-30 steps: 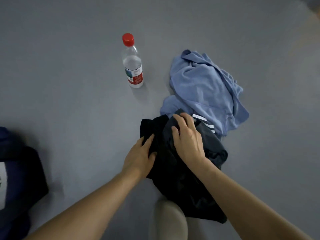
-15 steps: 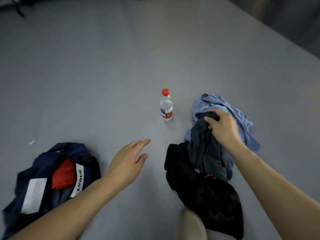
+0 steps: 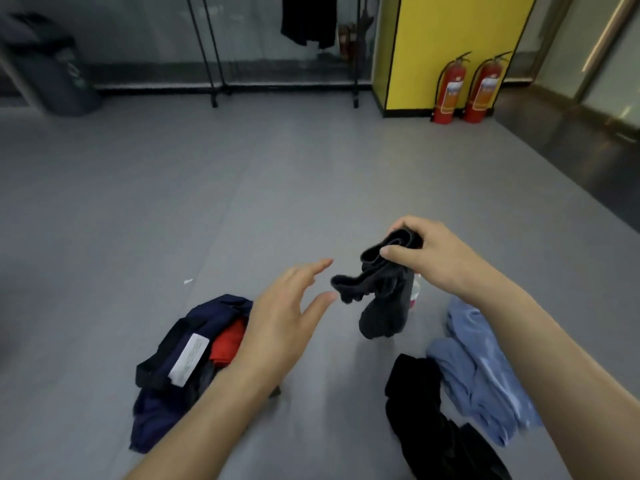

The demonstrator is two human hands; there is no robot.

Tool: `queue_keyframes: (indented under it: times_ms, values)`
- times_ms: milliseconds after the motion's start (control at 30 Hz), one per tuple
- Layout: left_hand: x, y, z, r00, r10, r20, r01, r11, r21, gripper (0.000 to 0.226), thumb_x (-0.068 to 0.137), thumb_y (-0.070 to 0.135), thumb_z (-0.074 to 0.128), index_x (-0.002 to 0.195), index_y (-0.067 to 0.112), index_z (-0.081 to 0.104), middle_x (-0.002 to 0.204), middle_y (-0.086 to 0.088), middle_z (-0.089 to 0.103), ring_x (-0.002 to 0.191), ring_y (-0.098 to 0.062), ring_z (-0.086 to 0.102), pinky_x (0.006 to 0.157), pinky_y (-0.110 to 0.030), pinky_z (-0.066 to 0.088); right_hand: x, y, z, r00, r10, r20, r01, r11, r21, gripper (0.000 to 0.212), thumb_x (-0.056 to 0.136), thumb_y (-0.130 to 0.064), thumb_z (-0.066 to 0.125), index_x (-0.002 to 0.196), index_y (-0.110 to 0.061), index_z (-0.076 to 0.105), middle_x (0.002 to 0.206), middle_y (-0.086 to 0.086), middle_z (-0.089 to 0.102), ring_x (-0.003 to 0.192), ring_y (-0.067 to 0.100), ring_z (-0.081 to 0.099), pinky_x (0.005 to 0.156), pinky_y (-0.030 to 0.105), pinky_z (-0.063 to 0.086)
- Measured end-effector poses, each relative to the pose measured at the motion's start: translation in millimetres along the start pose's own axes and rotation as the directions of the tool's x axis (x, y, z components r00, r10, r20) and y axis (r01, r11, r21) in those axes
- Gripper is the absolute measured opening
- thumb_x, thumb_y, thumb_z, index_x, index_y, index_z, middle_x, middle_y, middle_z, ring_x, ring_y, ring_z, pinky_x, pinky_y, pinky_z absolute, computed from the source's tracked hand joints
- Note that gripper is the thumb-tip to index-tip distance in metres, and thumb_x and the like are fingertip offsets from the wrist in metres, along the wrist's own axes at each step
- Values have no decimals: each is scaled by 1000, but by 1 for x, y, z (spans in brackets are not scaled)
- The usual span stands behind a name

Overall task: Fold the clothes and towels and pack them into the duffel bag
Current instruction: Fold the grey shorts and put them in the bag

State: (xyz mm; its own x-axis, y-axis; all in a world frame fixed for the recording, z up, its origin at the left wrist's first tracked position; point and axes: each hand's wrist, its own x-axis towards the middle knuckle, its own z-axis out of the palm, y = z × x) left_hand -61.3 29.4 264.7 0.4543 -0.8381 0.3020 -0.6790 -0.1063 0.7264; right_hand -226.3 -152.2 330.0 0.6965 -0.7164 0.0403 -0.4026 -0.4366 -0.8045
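Pinching the bunched top of a dark grey garment (image 3: pixel 381 306) between the curled fingers (image 3: pixel 412 225) and thumb of the right hand (image 3: pixel 436 258), just right of frame centre, with the cloth hanging free below the grip, clear of the grey floor (image 3: pixel 138 202). Reaching toward that cloth with the left hand (image 3: pixel 287 317), its fingers (image 3: pixel 318 266) straight and spread apart, thumb out, holding nothing, tips just short of the nearest fold and not touching it.

Peeking out behind the hanging cloth's right edge, a sliver of a bottle (image 3: pixel 416 292), mostly hidden. Lying open on the floor at lower left, partly under the left wrist, a navy duffel bag (image 3: pixel 207 310) with a red garment (image 3: pixel 227 344) inside and a white label (image 3: pixel 188 358) beside a black strap (image 3: pixel 162 351). Spread loose at lower right, a black garment (image 3: pixel 433 427) touching a crumpled light blue garment (image 3: pixel 485 382) just to its right, below the right forearm. Left of centre, a small white scrap (image 3: pixel 188 281).

Standing along the top of the frame, a black clothes rack (image 3: pixel 214 64) with a dark garment (image 3: pixel 308 19) hanging, a yellow panel (image 3: pixel 450 46), two red fire extinguishers (image 3: pixel 450 95) at its foot, and a dark bin (image 3: pixel 52 71) at upper left.
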Motion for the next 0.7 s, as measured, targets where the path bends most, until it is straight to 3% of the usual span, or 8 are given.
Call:
queue_keyframes:
  times_ms: [133,267,367,500,700]
  values:
    - [15,-7,-24,999,38,24,-39,997,72,51,95,43,64,142,46,48,134,25,54,121,4,49,100,-24,45,9,-25,55,991,45,123,-43,999,-17,10,88,-22,69,94,-25,62,90,-3,68,80,10,63,72,28,49]
    - [15,-25,-30,991,-7,133,-3,997,74,55,94,34,67,142,51,46,127,22,64,117,2,57,99,-26,47,15,-32,104,979,20,202,-22,1000,8,15,86,-21,68,97,-28,60,89,-8,66,82,9,62,71,26,48]
    - [12,-41,-39,985,-52,162,41,997,69,53,92,26,69,137,49,53,118,15,70,107,-4,62,96,-27,48,18,-33,123,970,29,241,-33,999,13,33,87,-20,66,115,-33,55,97,-8,63,87,8,61,77,26,48]
    - [12,-57,-52,987,-78,139,69,995,68,30,94,22,64,120,38,66,108,17,70,105,-5,63,94,-32,49,16,-33,137,962,20,273,-36,998,54,57,88,-11,57,137,-37,44,110,-6,60,98,10,59,86,25,48]
    - [17,-65,-66,998,-57,15,55,991,124,15,99,20,55,105,29,66,106,14,62,103,-7,57,93,-31,44,9,-20,158,977,-78,201,129,958,-255,47,84,-19,55,129,-30,56,118,-6,62,107,16,57,92,35,45]
